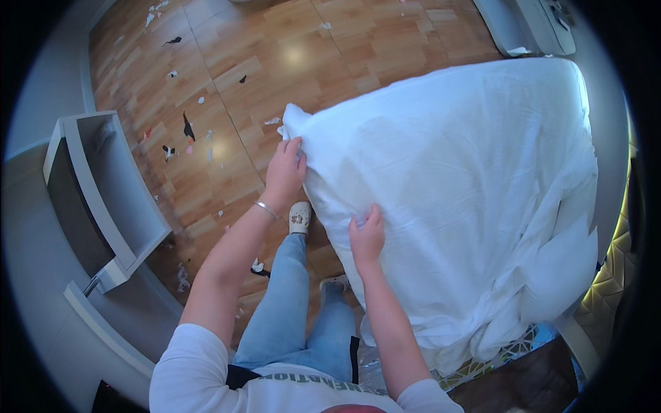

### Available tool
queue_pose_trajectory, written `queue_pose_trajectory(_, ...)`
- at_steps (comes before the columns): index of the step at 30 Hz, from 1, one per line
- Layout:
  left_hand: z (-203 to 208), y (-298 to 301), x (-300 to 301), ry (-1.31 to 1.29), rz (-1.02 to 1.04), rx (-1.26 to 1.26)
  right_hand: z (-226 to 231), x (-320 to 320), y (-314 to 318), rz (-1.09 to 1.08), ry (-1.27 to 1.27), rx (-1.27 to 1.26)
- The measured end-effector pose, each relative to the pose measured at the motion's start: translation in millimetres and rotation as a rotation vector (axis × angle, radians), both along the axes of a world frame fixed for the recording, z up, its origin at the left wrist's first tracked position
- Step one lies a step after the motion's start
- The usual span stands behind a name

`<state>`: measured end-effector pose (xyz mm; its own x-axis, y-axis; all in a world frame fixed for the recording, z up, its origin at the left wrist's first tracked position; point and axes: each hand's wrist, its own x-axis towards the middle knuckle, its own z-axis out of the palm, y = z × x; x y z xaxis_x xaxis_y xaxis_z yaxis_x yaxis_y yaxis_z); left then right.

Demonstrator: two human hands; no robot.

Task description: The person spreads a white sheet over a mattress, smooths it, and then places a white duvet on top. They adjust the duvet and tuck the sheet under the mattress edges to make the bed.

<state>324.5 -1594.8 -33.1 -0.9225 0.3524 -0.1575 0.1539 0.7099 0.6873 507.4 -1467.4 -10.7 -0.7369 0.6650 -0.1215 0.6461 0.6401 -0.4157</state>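
A large white bed sheet (441, 151) is spread over a bed on my right. It lies mostly flat at the far side and bunches into loose folds near the headboard. My left hand (286, 168), with a silver bangle at the wrist, is closed on the sheet's edge just below its far left corner. Closer to me, my right hand (367, 237) pinches the same cloth a little in from the side edge. The fingertips of both hands are partly lost against the fabric. What lies under the sheet is hidden.
On my left stands a white cabinet with an open drawer (117, 179). Scraps of paper and dark cloth (188, 127) litter the wood-look floor (241, 41). A pale furniture piece (527, 27) stands beyond the bed. A padded, lit headboard (613, 261) is at right; a brown panel (523, 382) lies near me.
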Motion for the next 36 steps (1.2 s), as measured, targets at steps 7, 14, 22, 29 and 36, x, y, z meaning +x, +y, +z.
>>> queue_pose_trajectory(7,-7.1,13.7,-20.3,0.028,0.018,-0.063,-7.2,9.4,36.5,0.170,-0.166,-0.003)
queue_pose_trajectory(14,-7.9,25.2,-50.4,0.185,-0.130,-0.232,-5.6,1.7,45.1,0.202,-0.119,0.064)
queue_pose_trajectory(22,-6.7,28.5,-53.4,0.321,-0.271,-0.188,-17.9,-21.4,43.2,0.298,-0.083,0.106)
queue_pose_trajectory(29,-14.6,27.4,-60.0,0.245,-0.278,-0.276,-9.5,-28.2,51.6,0.385,-0.207,0.012)
queue_pose_trajectory(36,3.6,42.8,-70.3,0.302,-0.358,-0.230,1.0,-26.9,60.6,0.323,-0.093,-0.015)
